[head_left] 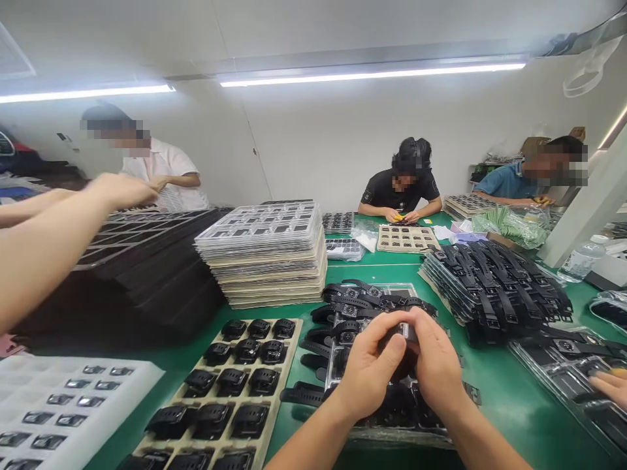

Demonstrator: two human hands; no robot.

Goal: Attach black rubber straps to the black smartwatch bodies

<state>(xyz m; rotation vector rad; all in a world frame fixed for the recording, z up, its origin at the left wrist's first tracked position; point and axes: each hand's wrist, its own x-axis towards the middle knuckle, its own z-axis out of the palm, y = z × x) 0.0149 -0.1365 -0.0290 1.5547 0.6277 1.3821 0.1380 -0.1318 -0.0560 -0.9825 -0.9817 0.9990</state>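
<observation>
My left hand (367, 372) and my right hand (438, 365) meet around a black smartwatch (405, 331), fingers curled and fingertips close together. Most of the watch is hidden by my fingers. Under my hands lies a clear plastic tray (336, 362) of watches with their black straps (304, 395) spread out past its edges. To the left, a beige tray (291, 346) holds watches with closed, looped straps (249, 421) in rows.
Stacked trays (264, 261) stand behind, beside a tall pile of black trays (142, 300). A white foam tray (105, 427) of small parts lies at front left. Strapped watches (494, 281) heap at right. Co-workers' arms (53, 228) and a hand (610, 385) reach in at both sides.
</observation>
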